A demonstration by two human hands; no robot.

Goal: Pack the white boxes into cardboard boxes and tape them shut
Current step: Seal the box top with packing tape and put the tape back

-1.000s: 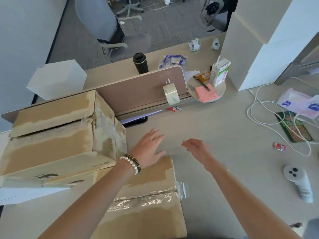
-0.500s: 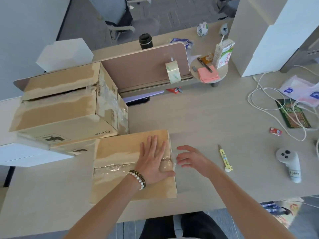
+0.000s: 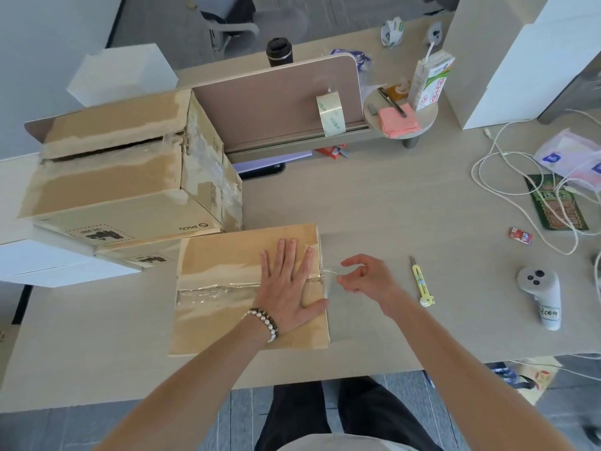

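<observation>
Cardboard box (image 3: pixel 227 288), brown and flat-topped with a strip of clear tape along its seam, sits near the front edge of the pale wooden desk (image 3: pixel 390 206). The left hand (image 3: pixel 287 286) lies flat on its lid, fingers straight and spread. The right hand (image 3: pixel 367 278), just off the box's right side, has its fingers loosely curled at the loose tape end (image 3: pixel 328 281); whether it pinches the tape I cannot tell. A yellow utility knife (image 3: pixel 421 283) lies to its right, and a roll of clear tape (image 3: pixel 331 113) stands by the desk's back divider.

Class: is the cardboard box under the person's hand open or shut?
Shut: the cardboard box has its flaps flat, clear tape along the seam, left hand on top.
</observation>
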